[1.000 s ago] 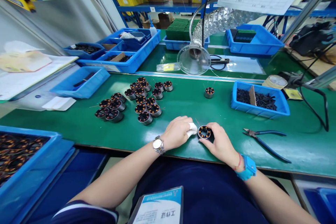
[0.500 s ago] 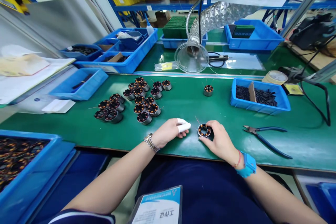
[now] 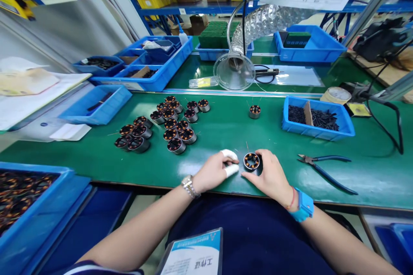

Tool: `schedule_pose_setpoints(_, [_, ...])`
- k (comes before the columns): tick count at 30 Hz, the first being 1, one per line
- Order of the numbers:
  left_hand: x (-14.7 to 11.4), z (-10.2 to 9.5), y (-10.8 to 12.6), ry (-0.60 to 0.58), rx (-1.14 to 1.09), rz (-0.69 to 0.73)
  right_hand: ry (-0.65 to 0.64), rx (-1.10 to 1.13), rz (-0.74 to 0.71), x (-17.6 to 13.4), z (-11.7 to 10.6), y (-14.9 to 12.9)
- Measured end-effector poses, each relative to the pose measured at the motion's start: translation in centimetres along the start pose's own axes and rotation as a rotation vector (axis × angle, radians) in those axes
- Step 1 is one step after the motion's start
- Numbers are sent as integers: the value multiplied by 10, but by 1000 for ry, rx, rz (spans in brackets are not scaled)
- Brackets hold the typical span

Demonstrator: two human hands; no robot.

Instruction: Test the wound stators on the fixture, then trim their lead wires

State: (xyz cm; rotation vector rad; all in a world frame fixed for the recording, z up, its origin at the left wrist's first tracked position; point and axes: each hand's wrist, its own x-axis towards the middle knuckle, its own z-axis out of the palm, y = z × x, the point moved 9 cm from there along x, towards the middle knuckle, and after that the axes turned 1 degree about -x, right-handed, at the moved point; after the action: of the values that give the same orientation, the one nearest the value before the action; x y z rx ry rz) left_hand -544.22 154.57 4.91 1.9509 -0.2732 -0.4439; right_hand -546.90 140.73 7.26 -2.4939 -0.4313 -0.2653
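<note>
Silver-rimmed, copper-wound ring (image 3: 247,163): our right hand (image 3: 271,175) curves around it (whether gripping, we cannot tell); our left hand (image 3: 213,173), white-capped fingers (image 3: 231,170) parted, beside.

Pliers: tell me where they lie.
In the head view, the pliers lie at right on the green bench, beside the right hand, below the divided blue bin.

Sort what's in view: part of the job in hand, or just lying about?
Part of the job:
Round metal ring with copper windings, between the hands
Right hand curved about it; left hand with white finger covers beside it
Likely: grouped copper-wound metal rings, same kind

Apparently lying about:
Dark-blue-handled metal cutters, untouched; possibly a job tool
White folded paper
Cream tape-like roll
</note>
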Motion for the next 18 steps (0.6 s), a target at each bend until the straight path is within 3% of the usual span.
schedule_pose_setpoints(2, [-5,16,9,-8,97,96,-22,37,-27,-2,0,-3])
schedule_pose_setpoints(5, [-4,24,15,32,174,145,-38,65,-35,-3,0,-3])
schedule_pose_setpoints(8, [-1,19,21,56,288,204,-43,72,-43,-2,0,-3])
schedule_pose_setpoints(14, [-5,14,51,26,598,506,-63,24,-51,0,-1,-6])
schedule_pose_setpoints(18, [-6,1,57,12,606,517,-54,-43,-25,-1,-1,-7])
